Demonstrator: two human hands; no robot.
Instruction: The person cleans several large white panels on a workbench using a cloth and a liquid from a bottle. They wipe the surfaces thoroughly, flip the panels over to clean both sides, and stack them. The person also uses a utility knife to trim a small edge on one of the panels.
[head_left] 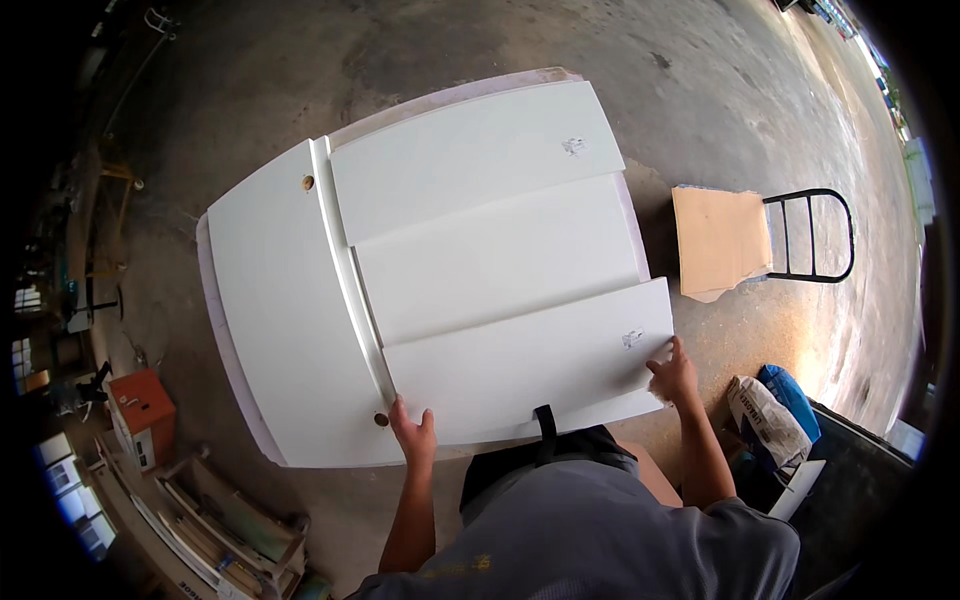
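My left hand (pixel 412 432) grips the left end of a near white panel (pixel 520 345), its thumb apart from the fingers. At the opposite end, my right hand (pixel 676 377) holds the same panel by its right edge, beside a small printed label (pixel 632 339). The panel lies over a larger white board (pixel 500 258). Another white panel (pixel 460 165) with a label rests along the far side. To the left lies a long white panel (pixel 280 320) with a round hole near each end. My fingertips under the near panel are hidden.
On the right stands a trolley with a black handle (pixel 850 235), a tan board (pixel 722 240) on it. White and blue sacks (pixel 768 420) lie at the lower right. An orange box (pixel 142 420) and stacked boards (pixel 230 530) are at the lower left, on concrete floor.
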